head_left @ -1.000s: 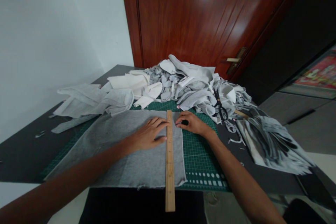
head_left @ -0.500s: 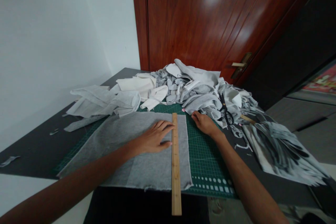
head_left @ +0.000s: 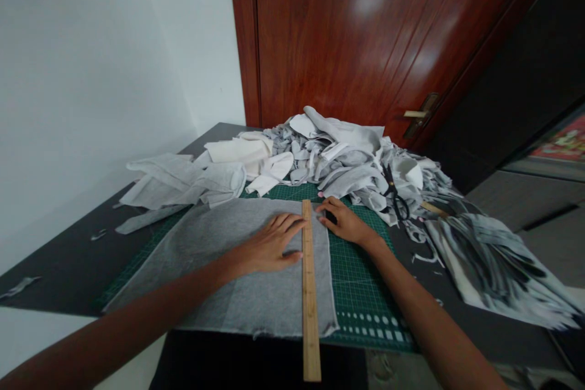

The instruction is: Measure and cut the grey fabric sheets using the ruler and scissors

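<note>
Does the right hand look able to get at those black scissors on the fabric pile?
Probably yes. The scissors lie on top of the scrap pile, uncovered, just beyond and to the right of the right hand. That hand seems to hold a small dark object against the wooden ruler.

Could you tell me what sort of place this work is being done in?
Probably a home sewing or fabric-cutting corner: a green cutting mat on a dark table, a wooden ruler on grey fabric, scissors in scraps, beside a wooden door.
</note>
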